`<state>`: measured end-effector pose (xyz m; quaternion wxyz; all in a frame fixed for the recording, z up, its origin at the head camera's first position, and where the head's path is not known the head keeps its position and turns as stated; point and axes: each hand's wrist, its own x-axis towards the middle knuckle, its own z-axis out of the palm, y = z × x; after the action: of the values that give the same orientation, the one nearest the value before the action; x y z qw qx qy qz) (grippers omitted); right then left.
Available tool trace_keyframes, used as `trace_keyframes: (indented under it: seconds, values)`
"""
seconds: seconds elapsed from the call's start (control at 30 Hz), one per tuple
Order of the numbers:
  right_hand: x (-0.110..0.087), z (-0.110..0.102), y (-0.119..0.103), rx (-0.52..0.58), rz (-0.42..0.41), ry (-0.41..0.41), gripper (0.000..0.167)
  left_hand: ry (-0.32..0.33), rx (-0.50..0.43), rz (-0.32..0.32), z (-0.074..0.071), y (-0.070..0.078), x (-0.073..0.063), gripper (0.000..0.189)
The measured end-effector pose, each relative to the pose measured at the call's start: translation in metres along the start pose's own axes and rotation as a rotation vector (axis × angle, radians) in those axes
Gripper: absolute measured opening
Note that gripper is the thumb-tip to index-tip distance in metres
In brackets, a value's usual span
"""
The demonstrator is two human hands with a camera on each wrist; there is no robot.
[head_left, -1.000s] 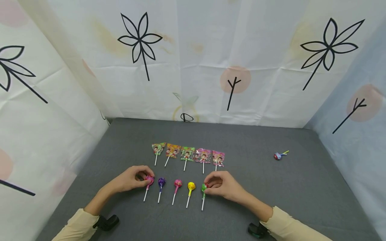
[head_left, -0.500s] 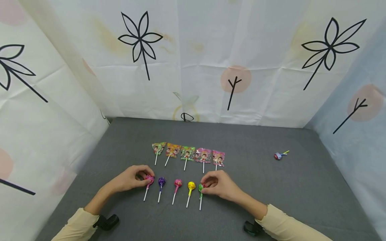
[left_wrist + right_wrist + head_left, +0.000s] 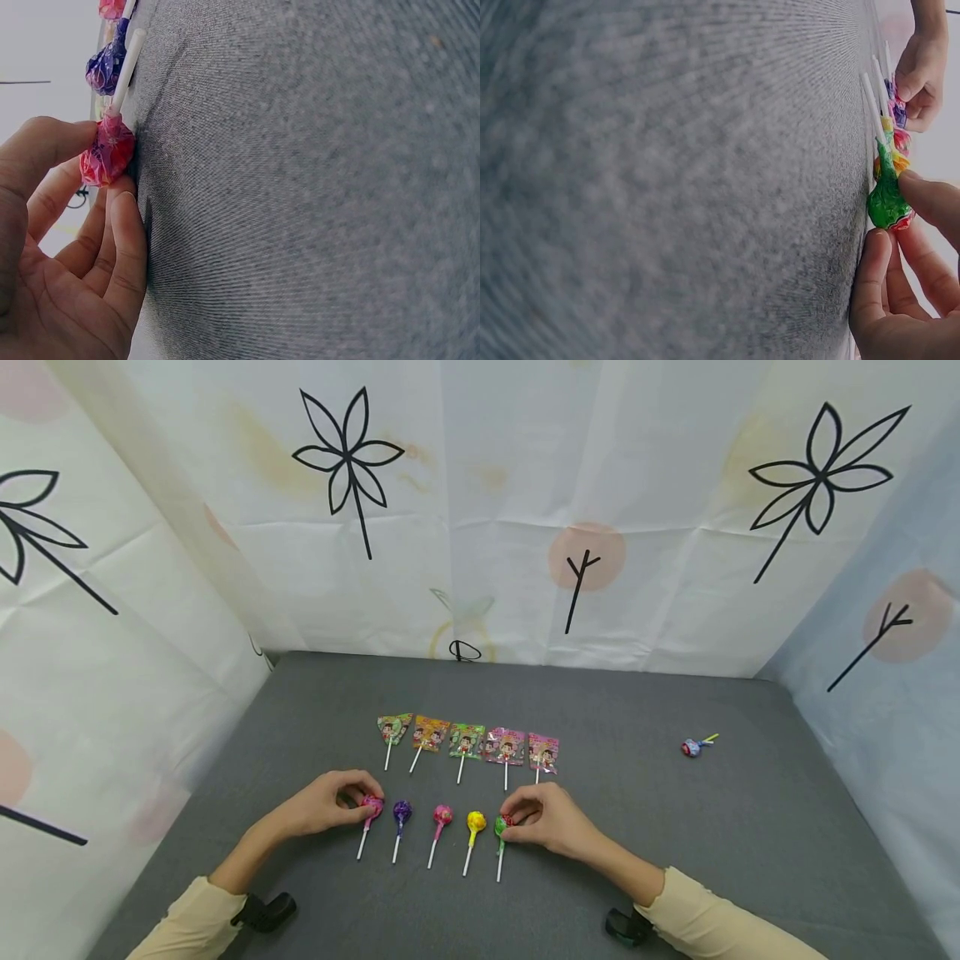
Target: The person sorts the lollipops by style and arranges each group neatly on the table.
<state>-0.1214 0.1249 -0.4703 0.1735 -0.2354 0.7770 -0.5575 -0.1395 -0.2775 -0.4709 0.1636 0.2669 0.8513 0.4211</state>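
Observation:
My left hand [image 3: 333,803] pinches the wrapped head of a pink lollipop [image 3: 108,154] at the left end of the near row. At the row's right end, my right hand [image 3: 546,817] holds a green lollipop [image 3: 887,196] between thumb and fingers, its white stick pointing toward me. Between the hands lie a purple lollipop [image 3: 402,814], a pink-red lollipop [image 3: 442,817] and a yellow lollipop [image 3: 476,822], sticks toward me. Both held lollipops are at the tabletop. Fingers hide part of each held head.
Behind runs a row of several flat-packet lollipops, among them an orange packet [image 3: 431,734] and a pink packet [image 3: 543,752] just beyond my right hand. A lone blue-and-red lollipop [image 3: 692,747] lies far right on the grey table [image 3: 637,718]. Patterned cloth walls [image 3: 510,460] enclose it.
My right hand has shifted slightly left with the green lollipop, closer to the yellow one, then stays nearly still. My left hand has stayed in place on the pink lollipop.

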Motion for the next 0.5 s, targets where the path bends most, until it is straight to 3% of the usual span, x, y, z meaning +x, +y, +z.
trace_keyframes:
  seconds: [0.5]
  values:
    - [-0.010,-0.016,0.005,0.018,-0.034,0.017,0.025,0.005,0.011,0.022,0.001,-0.003,0.001,0.016]
